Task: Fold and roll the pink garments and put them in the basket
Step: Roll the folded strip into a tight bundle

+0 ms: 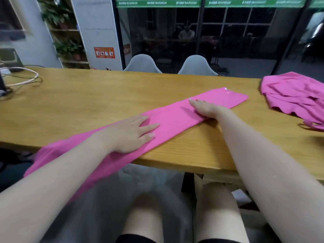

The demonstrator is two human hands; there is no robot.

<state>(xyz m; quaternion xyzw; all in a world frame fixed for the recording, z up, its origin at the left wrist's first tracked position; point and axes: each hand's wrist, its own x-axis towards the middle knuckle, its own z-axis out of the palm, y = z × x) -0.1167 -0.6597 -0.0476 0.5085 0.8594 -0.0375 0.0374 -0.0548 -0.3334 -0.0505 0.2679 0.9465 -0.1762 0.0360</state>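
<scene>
In front of me runs a long light-wood table [105,95]. At its far left corner I see a loop of pale cable and thin black wires [26,78] lying on the top. Beyond the far edge stand two pale grey moulded chairs [142,64], side by side, their backs just showing above the wood. Behind them is a dark glass partition with a green printed band [158,2] along its top. On the grey pillar to the left hangs an orange sign [104,52], and beside that, wooden shelves with green potted plants [67,48].
</scene>
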